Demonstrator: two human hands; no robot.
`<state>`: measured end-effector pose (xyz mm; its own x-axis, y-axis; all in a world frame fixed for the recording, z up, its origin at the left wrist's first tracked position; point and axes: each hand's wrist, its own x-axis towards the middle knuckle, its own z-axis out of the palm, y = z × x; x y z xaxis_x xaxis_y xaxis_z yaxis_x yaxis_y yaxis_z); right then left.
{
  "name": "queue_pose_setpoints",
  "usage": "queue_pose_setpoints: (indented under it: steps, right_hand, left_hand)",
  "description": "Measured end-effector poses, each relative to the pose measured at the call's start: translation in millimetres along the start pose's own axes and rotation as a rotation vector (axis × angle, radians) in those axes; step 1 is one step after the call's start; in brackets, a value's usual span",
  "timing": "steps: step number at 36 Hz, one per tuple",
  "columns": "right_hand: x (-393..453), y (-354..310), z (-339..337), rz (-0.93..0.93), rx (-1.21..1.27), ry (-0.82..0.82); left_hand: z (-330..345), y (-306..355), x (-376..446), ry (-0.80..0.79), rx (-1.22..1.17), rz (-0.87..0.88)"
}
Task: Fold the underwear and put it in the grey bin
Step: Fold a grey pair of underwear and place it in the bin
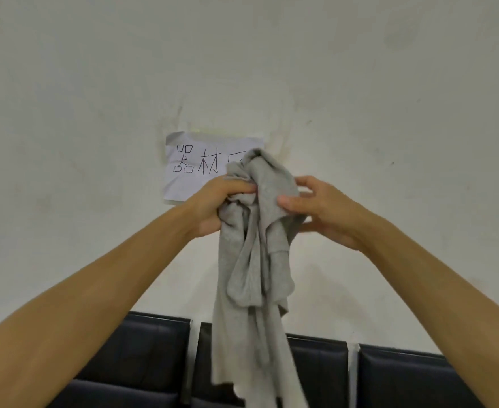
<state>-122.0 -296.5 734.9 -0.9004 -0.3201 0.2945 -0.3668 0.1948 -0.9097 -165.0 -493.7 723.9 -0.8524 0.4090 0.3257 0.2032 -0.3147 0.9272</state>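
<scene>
grey underwear [254,260] bunched in both hands' fingers [239,187]

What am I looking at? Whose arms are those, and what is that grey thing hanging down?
There is no robot here, just a person. The picture comes from a camera worn on their head, so you see their own two arms reaching out in front, as if they were yours.

The left hand and the right hand both grip a grey piece of underwear. It is bunched up at the top and hangs down loose, not folded yet.

Behind it is a pale wall with a paper sign with handwriting on it. Along the bottom are black padded seats. The grey bin does not show in this picture.
</scene>
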Motion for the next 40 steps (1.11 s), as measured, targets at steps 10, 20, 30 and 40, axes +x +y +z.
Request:
queue_pose_setpoints:
  steps: [10, 20, 30, 40]
  right_hand:
    - [-2, 38, 2, 0.232, -0.235, -0.137]
    - [8, 53, 19, 0.067, -0.167, -0.082]
    - [28, 40, 0, -0.016, 0.479, 0.275]
    - [33, 35, -39, -0.014, 0.483, 0.3]
  left_hand:
    - [-12, 8, 0, 0.014, -0.228, 0.005]
    - [-21, 13, 4, 0.072, -0.354, 0.07]
    - [-90, 15, -9, 0.188, -0.19, 0.01]
    - [-138, 11, -30, 0.394, 0.016, -0.04]
